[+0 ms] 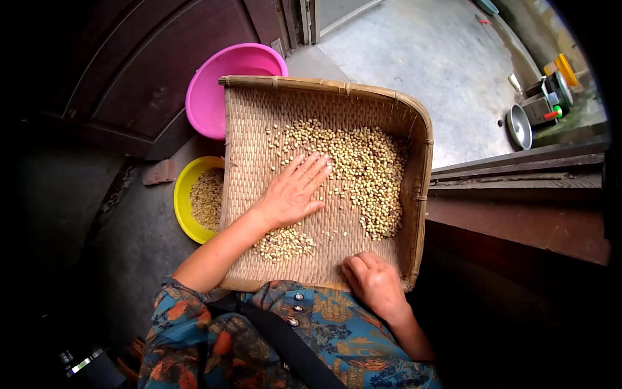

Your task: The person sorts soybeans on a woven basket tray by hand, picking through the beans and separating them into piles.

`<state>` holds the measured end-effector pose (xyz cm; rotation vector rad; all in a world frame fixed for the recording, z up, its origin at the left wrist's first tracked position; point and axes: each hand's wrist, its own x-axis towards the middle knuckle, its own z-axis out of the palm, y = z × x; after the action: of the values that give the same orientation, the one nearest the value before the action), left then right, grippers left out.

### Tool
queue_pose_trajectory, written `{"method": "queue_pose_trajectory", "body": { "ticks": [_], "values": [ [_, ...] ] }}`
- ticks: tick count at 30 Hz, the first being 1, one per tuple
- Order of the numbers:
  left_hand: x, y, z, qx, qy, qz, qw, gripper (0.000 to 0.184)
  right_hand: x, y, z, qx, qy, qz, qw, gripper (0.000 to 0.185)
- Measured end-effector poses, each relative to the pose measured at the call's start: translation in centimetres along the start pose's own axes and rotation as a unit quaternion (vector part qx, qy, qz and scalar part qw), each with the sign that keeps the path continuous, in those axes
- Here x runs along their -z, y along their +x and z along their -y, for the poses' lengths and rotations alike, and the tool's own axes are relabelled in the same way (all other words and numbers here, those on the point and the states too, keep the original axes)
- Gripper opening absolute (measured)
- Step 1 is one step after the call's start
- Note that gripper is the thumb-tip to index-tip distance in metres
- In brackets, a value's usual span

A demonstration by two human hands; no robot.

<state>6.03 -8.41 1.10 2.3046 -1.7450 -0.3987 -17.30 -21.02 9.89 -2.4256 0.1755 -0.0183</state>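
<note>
A woven bamboo winnowing basket (pixel 324 83) lies across my lap. Pale yellow beans (pixel 379 175), with a few dark ones among them, are heaped along its far and right sides. A smaller patch of beans (pixel 285 245) lies near the front left. My left hand (pixel 293 190) is stretched out flat, palm down, over the weave between the two groups, fingertips at the edge of the larger heap. Curled fingers close my right hand (pixel 376 282) at the basket's front edge, right of the middle. What it may hold is hidden.
At the left stand a pink basin (pixel 206 97), partly behind the basket, and a yellow basin (pixel 184 217) with beans or husks inside. A brick piece (pixel 159 172) lies beside them. A dark door (pixel 129 71) is at upper left; a metal bowl (pixel 519 127) sits beyond the threshold.
</note>
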Motion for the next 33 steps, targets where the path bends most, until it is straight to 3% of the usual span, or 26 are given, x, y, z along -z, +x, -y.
{"method": "queue_pose_trajectory", "body": {
  "ticks": [8,12,13,17,21,25,33],
  "values": [
    [1.4,-4.2,-0.9,-0.070,-0.018,0.071,0.995,0.071,0.0,0.3,-0.1,0.006,0.017,0.008,1.000,0.011],
    [1.6,-5.3,1.7,-0.035,-0.039,-0.141,0.989,0.038,0.0,0.4,-0.2,0.009,0.017,0.005,1.000,0.011],
    [2.1,-5.3,2.4,-0.002,-0.041,-0.252,0.967,0.024,-0.1,0.4,-0.2,0.011,0.018,0.002,1.000,0.011],
    [3.9,-4.7,3.2,0.217,-0.183,-0.219,0.933,0.021,-0.1,0.3,-0.3,0.010,0.023,-0.001,1.000,0.011],
    [3.4,-2.5,2.4,0.098,-0.163,-0.265,0.945,0.028,-0.2,0.3,-0.3,0.003,0.020,0.002,1.000,0.010],
    [2.8,-1.4,2.3,0.159,-0.151,-0.207,0.954,0.030,0.2,0.5,0.1,-0.002,0.014,0.004,1.000,0.011],
    [2.7,-0.9,3.0,0.175,-0.139,-0.181,0.958,0.020,0.1,0.4,0.0,-0.007,0.023,0.000,1.000,0.010]
  ]
}}
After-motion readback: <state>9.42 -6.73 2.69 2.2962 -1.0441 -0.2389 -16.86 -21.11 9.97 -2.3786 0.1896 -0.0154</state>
